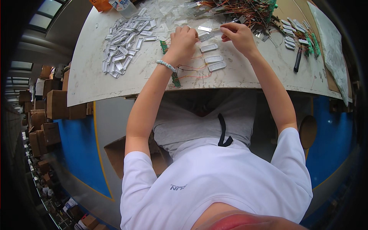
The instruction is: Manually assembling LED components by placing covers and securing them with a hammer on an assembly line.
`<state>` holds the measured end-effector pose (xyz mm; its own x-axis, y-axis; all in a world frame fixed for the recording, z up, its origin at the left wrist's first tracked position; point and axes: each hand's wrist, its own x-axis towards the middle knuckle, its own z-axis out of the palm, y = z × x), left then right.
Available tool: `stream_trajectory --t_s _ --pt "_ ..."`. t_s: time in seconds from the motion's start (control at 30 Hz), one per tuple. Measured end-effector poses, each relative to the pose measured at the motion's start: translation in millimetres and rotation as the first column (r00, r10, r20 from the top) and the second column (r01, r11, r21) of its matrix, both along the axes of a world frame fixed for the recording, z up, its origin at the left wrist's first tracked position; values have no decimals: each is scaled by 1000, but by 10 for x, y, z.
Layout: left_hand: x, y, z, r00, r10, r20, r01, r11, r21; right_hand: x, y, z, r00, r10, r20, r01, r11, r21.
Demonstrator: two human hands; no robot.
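Both hands work above the tabletop, a short way apart. My left hand [183, 44] is closed, its fingers curled downward, and what they hold is hidden. My right hand [239, 37] pinches with thumb and forefinger; anything in that pinch is too small to name. Between them lie a thin silvery plate with holes [204, 29] and a grey translucent piece [207, 36]. Nearer me sit three white oval shells, the closest to my hands being one shell [209, 48]. Red and yellow wires run from these shells toward a green circuit board strip [176, 79]. Another green strip [164, 46] shows beside my left hand.
A heap of white shells [128, 46] covers the table's left part. At the back lie clear plastic pieces [168, 15] and a tangle of wired boards [249, 11]. On the right are a black-handled tool [298, 60], finished-looking white units [290, 38] and a plastic-wrapped sheet [327, 42].
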<state>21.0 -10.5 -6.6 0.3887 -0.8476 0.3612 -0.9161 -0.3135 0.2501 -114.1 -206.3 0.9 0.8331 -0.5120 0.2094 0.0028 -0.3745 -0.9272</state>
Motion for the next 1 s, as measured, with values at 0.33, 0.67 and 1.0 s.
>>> stream_trajectory --t_s 0.33,0.67,1.0 --pt "9 34 131 993 -52 -102 50 998 -31 175 216 60 952 304 27 -299 913 276" --pt "51 30 66 985 -93 -144 73 988 -137 315 216 -77 953 269 -136 -233 944 233" --pt "208 -30 -7 956 -250 157 272 951 -145 623 80 31 850 248 -464 -329 939 -100"
